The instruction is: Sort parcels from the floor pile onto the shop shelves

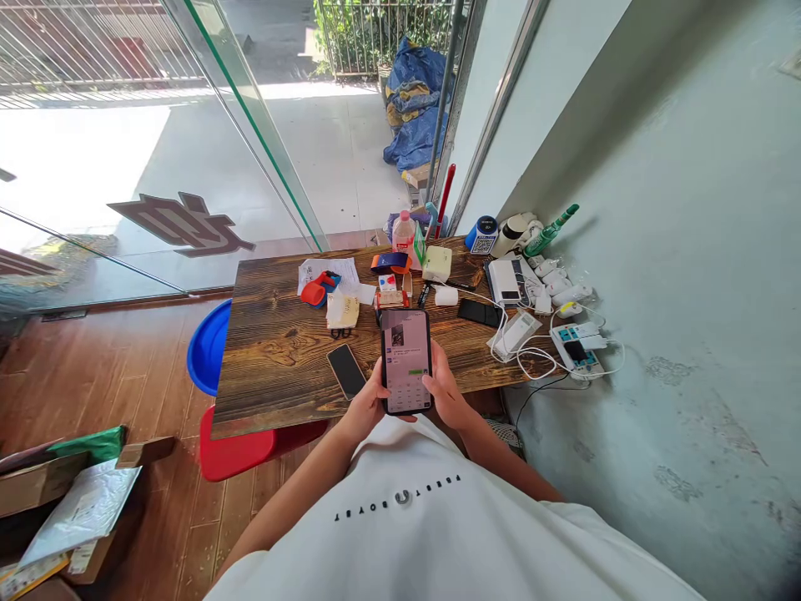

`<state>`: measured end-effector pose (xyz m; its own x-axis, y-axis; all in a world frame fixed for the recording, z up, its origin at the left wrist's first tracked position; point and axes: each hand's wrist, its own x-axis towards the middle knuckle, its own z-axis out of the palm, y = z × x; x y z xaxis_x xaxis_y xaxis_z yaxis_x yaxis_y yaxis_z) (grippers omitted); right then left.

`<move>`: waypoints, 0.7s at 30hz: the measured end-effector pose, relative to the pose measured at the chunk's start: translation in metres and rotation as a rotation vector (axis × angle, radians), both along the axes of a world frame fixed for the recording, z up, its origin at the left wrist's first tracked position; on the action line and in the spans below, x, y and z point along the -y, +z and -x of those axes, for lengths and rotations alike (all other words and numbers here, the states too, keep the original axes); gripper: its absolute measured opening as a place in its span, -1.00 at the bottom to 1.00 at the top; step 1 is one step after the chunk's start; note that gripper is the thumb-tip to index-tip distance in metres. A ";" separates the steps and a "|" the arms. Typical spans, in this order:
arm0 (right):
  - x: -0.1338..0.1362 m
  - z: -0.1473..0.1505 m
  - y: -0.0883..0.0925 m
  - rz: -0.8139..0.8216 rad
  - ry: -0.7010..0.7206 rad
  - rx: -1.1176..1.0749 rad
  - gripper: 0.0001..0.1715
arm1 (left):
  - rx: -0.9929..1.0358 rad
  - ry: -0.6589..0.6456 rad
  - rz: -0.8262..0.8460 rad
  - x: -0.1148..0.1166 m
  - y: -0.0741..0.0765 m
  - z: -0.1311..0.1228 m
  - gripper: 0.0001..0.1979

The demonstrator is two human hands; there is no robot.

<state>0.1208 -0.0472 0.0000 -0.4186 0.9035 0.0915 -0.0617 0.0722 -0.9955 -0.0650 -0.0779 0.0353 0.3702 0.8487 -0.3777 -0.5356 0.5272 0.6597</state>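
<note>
A smartphone (pixel 405 363) with a lit chat screen and an on-screen keyboard is held upright over the near edge of the wooden table (pixel 269 351). My left hand (pixel 367 399) grips its lower left side, the thumb at the edge of the screen. On the other side, my right hand (pixel 446 388) is closed around the lower right edge with its thumb over the keyboard. The fingers behind the phone are mostly hidden. A second phone (pixel 346 371), its screen dark, lies on the table just left of my left hand.
Papers, a red tape dispenser (pixel 316 290), a pink-labelled bottle (pixel 404 232) and a black phone (pixel 479 312) lie or stand farther back. White cables (pixel 531 359) run to a power strip (pixel 576 349) by the wall. A red stool (pixel 234 446), blue basin (pixel 209 346) and parcels (pixel 81 509) are at left.
</note>
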 end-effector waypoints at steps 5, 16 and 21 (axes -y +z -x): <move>-0.016 0.002 0.024 -0.477 -0.183 0.415 -0.24 | -0.078 -0.037 0.018 -0.002 -0.008 -0.002 -0.15; -0.015 0.001 0.018 -0.179 -0.247 0.246 0.16 | -0.022 -0.031 0.034 -0.010 -0.015 -0.014 -0.20; 0.003 -0.001 0.008 0.012 -0.273 0.345 0.45 | 0.084 0.086 0.039 -0.023 -0.023 -0.034 -0.17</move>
